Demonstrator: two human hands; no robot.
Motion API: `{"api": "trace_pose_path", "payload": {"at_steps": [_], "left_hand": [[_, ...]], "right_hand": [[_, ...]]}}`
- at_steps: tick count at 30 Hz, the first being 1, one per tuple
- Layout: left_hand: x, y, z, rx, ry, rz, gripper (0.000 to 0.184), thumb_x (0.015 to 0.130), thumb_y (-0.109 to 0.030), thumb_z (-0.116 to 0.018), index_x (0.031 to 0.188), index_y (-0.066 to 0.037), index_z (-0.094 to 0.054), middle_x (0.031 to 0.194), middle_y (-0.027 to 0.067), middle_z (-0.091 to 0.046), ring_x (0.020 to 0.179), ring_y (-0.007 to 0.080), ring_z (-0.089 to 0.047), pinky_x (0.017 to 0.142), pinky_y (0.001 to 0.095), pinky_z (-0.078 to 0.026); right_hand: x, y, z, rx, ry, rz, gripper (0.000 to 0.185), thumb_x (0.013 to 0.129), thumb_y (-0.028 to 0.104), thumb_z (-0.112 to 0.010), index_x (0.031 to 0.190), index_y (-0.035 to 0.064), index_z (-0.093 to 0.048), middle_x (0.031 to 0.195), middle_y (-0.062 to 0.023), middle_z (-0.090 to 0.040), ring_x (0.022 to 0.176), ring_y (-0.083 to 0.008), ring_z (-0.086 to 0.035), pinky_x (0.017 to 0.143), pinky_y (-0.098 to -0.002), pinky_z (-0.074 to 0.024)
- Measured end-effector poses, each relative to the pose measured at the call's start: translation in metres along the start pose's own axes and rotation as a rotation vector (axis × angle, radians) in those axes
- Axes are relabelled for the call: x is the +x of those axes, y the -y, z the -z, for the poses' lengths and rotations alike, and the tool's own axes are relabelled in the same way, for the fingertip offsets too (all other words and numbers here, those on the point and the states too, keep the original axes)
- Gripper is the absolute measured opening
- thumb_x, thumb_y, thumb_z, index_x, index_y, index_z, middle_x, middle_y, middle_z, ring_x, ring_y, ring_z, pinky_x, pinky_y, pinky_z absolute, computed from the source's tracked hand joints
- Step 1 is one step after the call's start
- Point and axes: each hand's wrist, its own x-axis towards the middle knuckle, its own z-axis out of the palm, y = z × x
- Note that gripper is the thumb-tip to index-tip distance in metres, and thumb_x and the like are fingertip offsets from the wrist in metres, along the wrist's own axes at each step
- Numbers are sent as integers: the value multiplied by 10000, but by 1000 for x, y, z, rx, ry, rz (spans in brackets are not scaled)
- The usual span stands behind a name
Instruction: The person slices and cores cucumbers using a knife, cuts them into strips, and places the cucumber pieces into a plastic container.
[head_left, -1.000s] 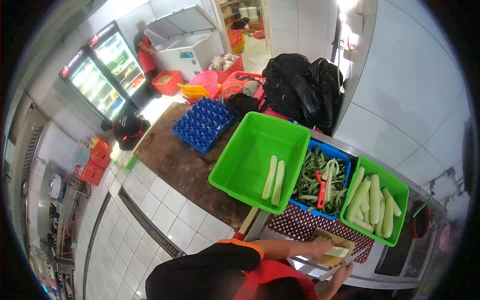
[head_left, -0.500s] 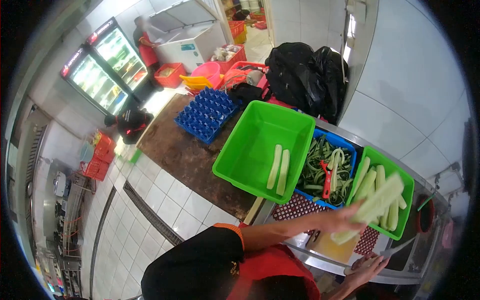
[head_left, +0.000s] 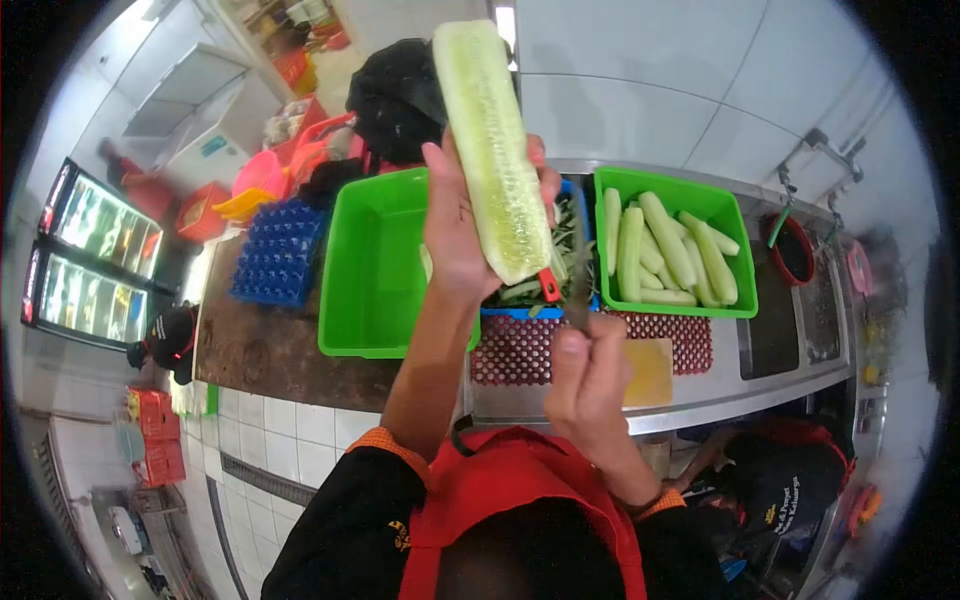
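My left hand point(head_left: 452, 225) is closed around a long peeled cucumber half point(head_left: 492, 150), its wet, seedy cut face toward me. The piece is held up, tilted, above the blue crate point(head_left: 597, 240) of green peelings. In my right hand point(head_left: 590, 385) is a knife point(head_left: 577, 290), blade pointing up and slightly blurred, just right of the cucumber's lower end. A red-handled peeler point(head_left: 549, 285) lies on the peelings, partly hidden by the cucumber. Several peeled cucumbers point(head_left: 668, 240) rest in the right green tub point(head_left: 750, 285).
At left stands a larger green tub point(head_left: 365, 270), a pale piece in it mostly behind my wrist. Blue egg trays point(head_left: 278, 250) sit farther left. A yellow cutting board point(head_left: 648, 370) and perforated red mat point(head_left: 510, 350) lie in front. A co-worker point(head_left: 790, 480) bends low at right.
My left hand has raised the cucumber from the right green tub and moved it left. My right hand has brought the knife up beside it. The view has turned right.
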Motion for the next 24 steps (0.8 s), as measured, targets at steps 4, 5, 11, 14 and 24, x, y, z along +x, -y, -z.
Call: {"api": "trace_pose_path", "payload": {"at_steps": [4, 5, 11, 14, 24], "left_hand": [[2, 2, 3, 101, 19, -33, 564, 957, -617, -248, 1248, -151, -373, 955, 118, -523, 772, 223, -548, 579, 297, -514], [3, 3, 1, 136, -23, -66, 574, 957, -617, -250, 1245, -141, -393, 984, 123, -514, 757, 227, -541, 541, 287, -506], [3, 3, -7, 192, -74, -95, 595, 955, -619, -252, 1211, -110, -424, 983, 126, -516, 699, 227, -540, 468, 271, -495], [3, 1, -17, 199, -116, -85, 609, 959, -615, -250, 1184, -83, -441, 969, 121, -521, 685, 221, -537, 481, 272, -486], [-15, 13, -20, 171, -132, -9, 559, 998, -528, -262, 1219, -54, -459, 1038, 98, -519, 806, 204, -505, 566, 254, -467]], "right_hand": [[1, 0, -14, -10, 46, 33, 211, 905, 100, -564, 1060, -42, -547, 823, -234, -618, 643, -397, -625, 555, -450, -493], [-1, -3, -16, -9, 47, 30, 211, 905, 100, -564, 1060, -42, -547, 823, -234, -618, 643, -397, -625, 555, -450, -493], [-5, -12, -22, -93, 67, 40, 221, 884, 77, -584, 1073, -33, -551, 809, -222, -612, 596, -392, -608, 532, -448, -493], [-1, -11, -25, -138, 40, 66, 226, 879, 74, -585, 1079, -27, -551, 798, -216, -607, 594, -390, -606, 529, -445, -493], [12, -39, -47, -199, -62, 273, 272, 812, 3, -633, 1032, -113, -524, 827, -214, -588, 600, -355, -599, 492, -398, -493]]}}
